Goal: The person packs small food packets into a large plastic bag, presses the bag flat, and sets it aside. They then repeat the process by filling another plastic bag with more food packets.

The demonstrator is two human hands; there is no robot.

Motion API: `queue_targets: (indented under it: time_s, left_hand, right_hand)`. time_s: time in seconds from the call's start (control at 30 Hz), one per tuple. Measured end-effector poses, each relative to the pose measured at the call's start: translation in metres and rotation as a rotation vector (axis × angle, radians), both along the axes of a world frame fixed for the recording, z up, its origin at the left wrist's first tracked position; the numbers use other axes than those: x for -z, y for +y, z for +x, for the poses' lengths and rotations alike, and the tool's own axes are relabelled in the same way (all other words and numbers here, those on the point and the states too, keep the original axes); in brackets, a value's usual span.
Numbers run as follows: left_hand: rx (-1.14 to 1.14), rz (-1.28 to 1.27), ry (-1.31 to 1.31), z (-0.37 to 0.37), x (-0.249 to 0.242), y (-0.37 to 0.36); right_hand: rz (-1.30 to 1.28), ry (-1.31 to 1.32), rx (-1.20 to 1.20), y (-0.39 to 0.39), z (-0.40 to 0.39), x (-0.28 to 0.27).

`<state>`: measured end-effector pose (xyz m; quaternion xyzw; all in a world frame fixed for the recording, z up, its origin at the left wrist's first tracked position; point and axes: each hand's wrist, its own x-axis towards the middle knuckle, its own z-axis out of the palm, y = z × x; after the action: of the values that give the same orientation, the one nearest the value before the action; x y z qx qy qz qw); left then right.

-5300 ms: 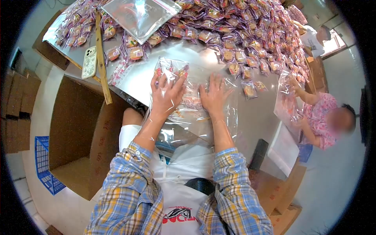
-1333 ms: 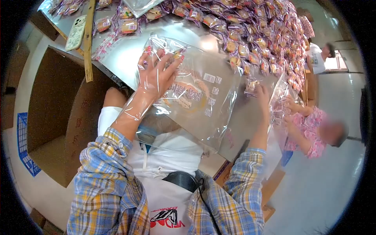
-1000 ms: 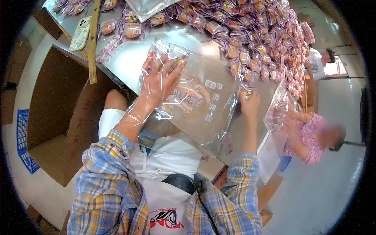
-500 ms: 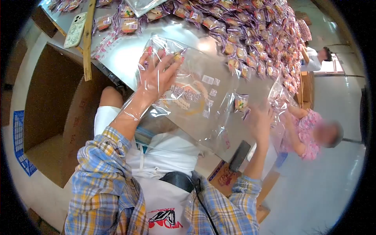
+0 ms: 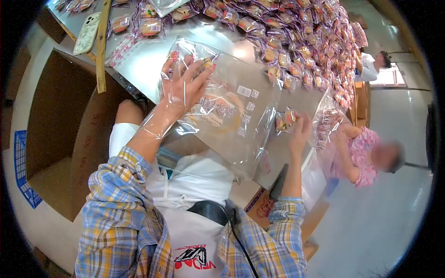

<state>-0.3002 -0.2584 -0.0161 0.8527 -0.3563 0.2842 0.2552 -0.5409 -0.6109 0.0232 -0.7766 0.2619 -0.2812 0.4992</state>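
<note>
- Clear plastic bag (image 5: 232,116): a large printed pouch lying slanted on the metal table (image 5: 153,69), with its open end toward the person and hanging over the table edge.
- Left hand (image 5: 183,88): inserted deep inside the bag, fingers spread wide, palm down, holding the film open and flat against the table.
- Right hand (image 5: 299,134): just past the bag's right edge, fingers closed loosely on small wrapped snack packs (image 5: 285,120) near the table edge; exact pinch cannot be told.
- Handling judgement: the bag is thin, limp and slippery film, very light; it will crease and collapse unless held open from inside or gripped at the mouth rim. The snack packs look light and crinkly, their contents likely crushable; take them by the wrapper sides or the sealed ends.
- Surroundings: a dense heap of wrapped snacks (image 5: 301,41) covers the far table; a phone (image 5: 87,33) and a wooden stick (image 5: 101,44) lie at the left; an open cardboard box (image 5: 60,139) stands below.
- A co-worker (image 5: 366,153) at the right handles another bag.
</note>
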Motion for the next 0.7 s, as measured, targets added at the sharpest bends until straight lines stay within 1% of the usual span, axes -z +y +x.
queue_targets:
  time_s: [0.03, 0.13, 0.23, 0.27, 0.37, 0.4, 0.5, 0.53, 0.63, 0.7]
  left_hand:
    - [-0.001, 0.001, 0.000, 0.000, 0.000, 0.000]
    - [-0.005, 0.009, -0.002, 0.000, 0.000, 0.001]
    - [-0.004, 0.018, 0.003, -0.001, 0.000, 0.002]
    - [-0.003, 0.019, 0.006, -0.001, 0.000, 0.002]
    - [-0.005, 0.004, 0.000, 0.001, 0.004, 0.000]
    - [-0.006, -0.002, -0.006, 0.002, 0.002, 0.000]
    - [-0.005, 0.025, 0.008, -0.001, -0.002, 0.003]
    - [-0.016, 0.018, -0.015, -0.001, -0.003, 0.002]
    - [-0.007, 0.003, -0.013, 0.001, 0.000, 0.000]
    - [-0.004, 0.013, -0.003, 0.001, -0.001, 0.001]
  right_hand:
    - [0.018, -0.008, 0.045, -0.001, 0.001, 0.004]
    - [-0.333, 0.062, 0.180, -0.003, 0.005, 0.020]
    - [0.061, 0.280, 0.021, -0.013, -0.003, 0.032]
    - [0.013, 0.210, -0.027, -0.010, -0.007, 0.043]
    - [-0.612, 0.284, -0.001, 0.010, -0.009, 0.038]
    - [-0.666, 0.238, -0.009, 0.015, -0.008, 0.038]
    - [-0.576, 0.258, 0.068, 0.020, -0.005, 0.034]
    - [-0.641, 0.298, 0.054, 0.025, -0.005, 0.023]
    - [-0.510, 0.352, 0.053, 0.023, -0.010, 0.014]
    - [-0.615, 0.359, 0.159, 0.027, -0.011, 0.005]
